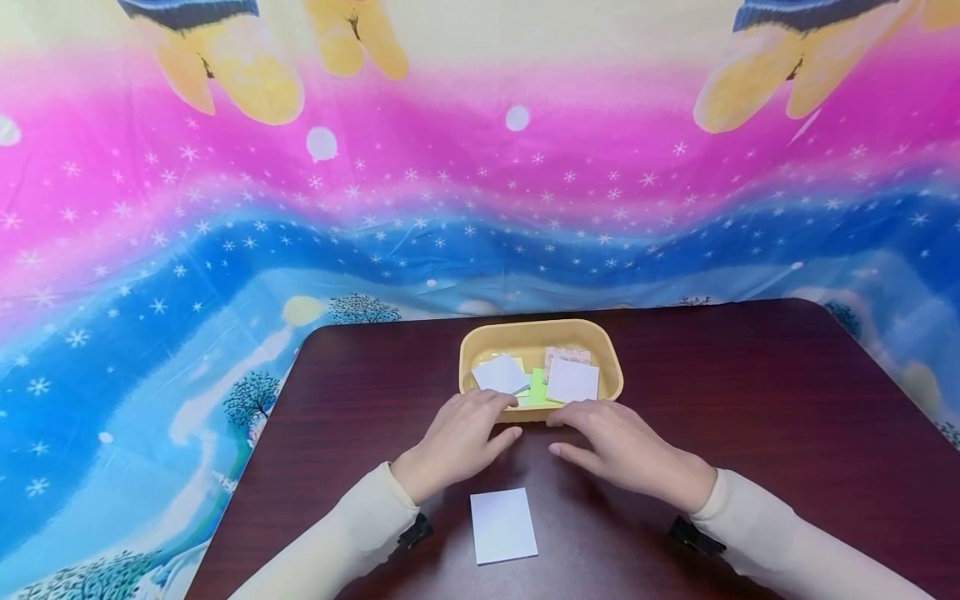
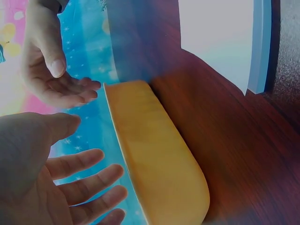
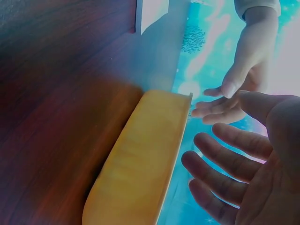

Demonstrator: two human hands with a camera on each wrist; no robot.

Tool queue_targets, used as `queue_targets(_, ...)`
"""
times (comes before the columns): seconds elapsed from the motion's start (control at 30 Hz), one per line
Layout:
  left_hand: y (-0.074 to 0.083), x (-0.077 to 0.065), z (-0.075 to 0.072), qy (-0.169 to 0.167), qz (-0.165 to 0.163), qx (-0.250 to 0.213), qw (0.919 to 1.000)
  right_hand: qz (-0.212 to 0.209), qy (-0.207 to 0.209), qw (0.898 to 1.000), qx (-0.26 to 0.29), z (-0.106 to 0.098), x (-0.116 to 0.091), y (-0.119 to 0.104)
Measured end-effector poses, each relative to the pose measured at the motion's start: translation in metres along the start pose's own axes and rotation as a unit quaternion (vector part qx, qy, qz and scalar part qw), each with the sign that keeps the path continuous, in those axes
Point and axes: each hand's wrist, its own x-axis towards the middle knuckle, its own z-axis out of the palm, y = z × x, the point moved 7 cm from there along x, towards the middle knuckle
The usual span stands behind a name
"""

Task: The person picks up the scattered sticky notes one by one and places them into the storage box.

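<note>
A yellow plastic bin stands on the dark table, with several small paper pads inside. Among them are a white pad at the left, another white pad at the right, a lime-green pad between them and a pink patterned pad behind. My left hand hovers at the bin's near left edge, fingers spread and holding nothing. At the near right edge is my right hand, its fingers loosely bent and free of any thing. On the table nearer to me lies a single white pad.
The dark reddish-brown table has rounded far corners. Behind it hangs a colourful cloth with snowflakes and trees. Both sleeves carry a black strap piece near the wrist.
</note>
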Motion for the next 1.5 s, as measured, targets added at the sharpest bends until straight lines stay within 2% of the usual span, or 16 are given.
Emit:
queue_targets(0.4, 0.007, -0.006, 0.001, -0.018, 0.007, 0.003, 0.9998, -0.003, -0.001, 1.0, 0.0, 0.003, -0.002, -0.001)
queue_targets(0.63, 0.014, -0.01, 0.005, -0.022, 0.029, 0.0, 0.9993, -0.008, -0.002, 1.0, -0.005, 0.004, -0.002, -0.001)
queue_targets(0.8, 0.016, -0.012, 0.013, -0.031, 0.035, 0.02, 0.9987, -0.005, -0.004, 1.0, -0.003, 0.006, -0.002, -0.001)
queue_targets(0.93, 0.016, -0.015, 0.023, -0.055, 0.032, 0.037, 0.9973, 0.0, -0.011, 1.0, 0.0, 0.01, -0.002, 0.0)
queue_targets(1.2, 0.011, -0.023, 0.043, -0.097, 0.021, 0.04, 0.9942, 0.004, -0.03, 1.0, -0.004, 0.015, -0.003, 0.001)
queue_targets(1.5, 0.011, -0.031, 0.053, -0.118, 0.004, 0.05, 0.9917, 0.011, -0.038, 0.999, 0.002, 0.015, -0.003, -0.001)
